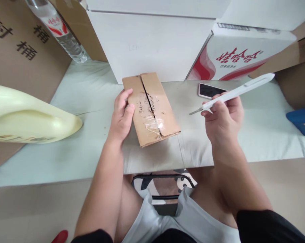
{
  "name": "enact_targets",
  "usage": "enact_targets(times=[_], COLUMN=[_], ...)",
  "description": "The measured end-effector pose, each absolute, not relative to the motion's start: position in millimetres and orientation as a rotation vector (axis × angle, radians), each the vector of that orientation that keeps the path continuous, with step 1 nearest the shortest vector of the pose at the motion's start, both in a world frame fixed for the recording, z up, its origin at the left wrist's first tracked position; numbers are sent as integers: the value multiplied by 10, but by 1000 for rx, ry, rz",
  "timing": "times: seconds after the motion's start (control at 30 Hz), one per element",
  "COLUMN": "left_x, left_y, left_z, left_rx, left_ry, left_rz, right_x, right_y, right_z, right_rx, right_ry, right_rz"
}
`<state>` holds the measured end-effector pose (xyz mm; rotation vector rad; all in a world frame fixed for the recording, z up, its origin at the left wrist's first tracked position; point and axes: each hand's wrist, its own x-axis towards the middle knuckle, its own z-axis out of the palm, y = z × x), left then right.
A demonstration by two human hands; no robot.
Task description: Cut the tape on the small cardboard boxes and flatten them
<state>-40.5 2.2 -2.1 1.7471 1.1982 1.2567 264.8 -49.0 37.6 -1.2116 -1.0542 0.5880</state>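
Note:
A small brown cardboard box point(152, 109) sits tilted on the pale green cloth, a dark gap running along its top between the flaps and clear tape near its front end. My left hand point(123, 116) grips the box at its left side, thumb on the top edge. Off to the right of the box, my right hand point(224, 116) is closed around a white craft knife point(239, 91). The knife's thin blade points left, toward the box but apart from it. Beyond my right hand lies a phone point(210, 90) with a dark screen.
Large white boxes point(152, 44) stand along the back, beside a red and white printed carton point(233, 54). A water bottle point(62, 33) stands at the back left. At the left is a pale yellow object point(31, 114); a blue item point(302, 119) lies at the right.

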Motion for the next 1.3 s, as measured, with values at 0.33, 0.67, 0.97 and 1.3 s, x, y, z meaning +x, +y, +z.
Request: enact_targets(times=[0.33, 0.67, 0.97, 1.3], left_x=[-386, -389, -354, -329], left_y=[10, 2, -28, -40], left_z=[-12, 13, 45, 52], left_rx=[1734, 1736, 1722, 1725], left_ry=[1209, 1203, 1210, 1208], left_rz=[1250, 1229, 1219, 1232], right_x=[2198, 2009, 1883, 1861], right_y=[-856, -878, -901, -924], right_z=[693, 745, 856, 825], right_rx=[-882, -1078, -1199, -1205], right_ry=[-1243, -1471, -1773, -1763], right_rz=[781, 701, 352, 438])
